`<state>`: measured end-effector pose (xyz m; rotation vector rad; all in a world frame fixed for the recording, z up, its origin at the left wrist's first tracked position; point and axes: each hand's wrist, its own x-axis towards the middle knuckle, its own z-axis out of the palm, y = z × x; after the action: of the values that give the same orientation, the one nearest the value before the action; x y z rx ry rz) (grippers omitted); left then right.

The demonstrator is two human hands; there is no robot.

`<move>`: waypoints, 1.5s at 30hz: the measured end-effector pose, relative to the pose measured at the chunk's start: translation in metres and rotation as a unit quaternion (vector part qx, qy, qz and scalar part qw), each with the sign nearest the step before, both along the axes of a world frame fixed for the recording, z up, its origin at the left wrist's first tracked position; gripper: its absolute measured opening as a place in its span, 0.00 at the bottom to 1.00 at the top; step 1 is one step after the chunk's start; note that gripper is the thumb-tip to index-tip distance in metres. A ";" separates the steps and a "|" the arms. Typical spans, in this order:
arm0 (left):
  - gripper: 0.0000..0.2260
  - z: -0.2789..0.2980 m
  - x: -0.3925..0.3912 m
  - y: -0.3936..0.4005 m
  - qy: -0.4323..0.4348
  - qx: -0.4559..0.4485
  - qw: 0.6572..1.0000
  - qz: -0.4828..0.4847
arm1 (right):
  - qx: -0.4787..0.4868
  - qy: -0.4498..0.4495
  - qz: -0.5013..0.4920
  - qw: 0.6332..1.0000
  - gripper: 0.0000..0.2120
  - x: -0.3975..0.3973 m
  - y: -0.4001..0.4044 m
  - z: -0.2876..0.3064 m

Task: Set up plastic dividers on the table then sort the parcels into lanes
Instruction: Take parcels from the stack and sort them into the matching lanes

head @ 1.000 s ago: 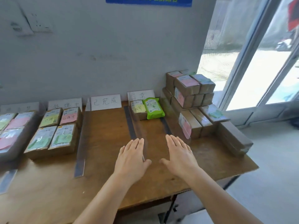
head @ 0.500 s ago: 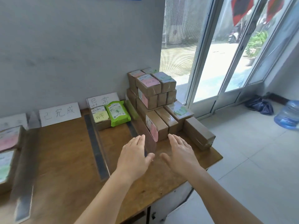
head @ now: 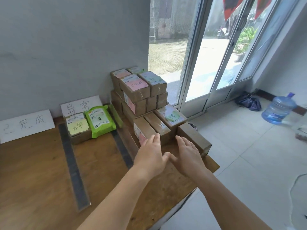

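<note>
— What have I got on the feed? Both hands out over the right end of the tabletop [head: 41, 171], palms down, fingers straight and relaxed, holding nothing. Left hand [head: 150, 157] has its fingertips at the near end of a brown parcel [head: 144, 130] in the front row; whether they touch it, I cannot tell. Right hand [head: 187, 156] is just beside the outermost parcel [head: 193, 137], thumbs nearly meeting.

— And the dividers?

— Two I can make out, both lying front to back: one divider [head: 73, 165] left of centre, a second divider [head: 122, 149] just left of the left hand. Between them, at the wall, a green parcel [head: 99, 121] beside a yellow-labelled parcel [head: 78, 128], under a white sign [head: 79, 104]. Right of that, the stacked parcels [head: 137, 90] rise several layers high.

— Anything off the tabletop?

— A water jug [head: 279, 108] on the floor.
</note>
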<state>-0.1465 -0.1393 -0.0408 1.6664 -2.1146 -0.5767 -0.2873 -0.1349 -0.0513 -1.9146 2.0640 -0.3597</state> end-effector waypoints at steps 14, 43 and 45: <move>0.32 -0.032 -0.060 -0.071 -0.033 0.133 0.958 0.250 | 0.010 0.000 0.160 0.987 0.35 -0.060 -0.078 -0.009; 0.32 -0.049 -0.120 0.010 -0.024 0.089 0.902 0.422 | 0.093 -0.136 0.281 0.945 0.21 -0.062 -0.059 -0.045; 0.34 -0.056 -0.125 0.031 0.005 0.061 0.915 0.400 | 0.107 -0.154 0.267 0.945 0.17 -0.064 -0.044 -0.050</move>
<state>-0.2713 -0.1081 -0.0964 2.3579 -1.2085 -0.4395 -0.3514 -0.1793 -0.1010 -2.0308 1.2696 -0.2682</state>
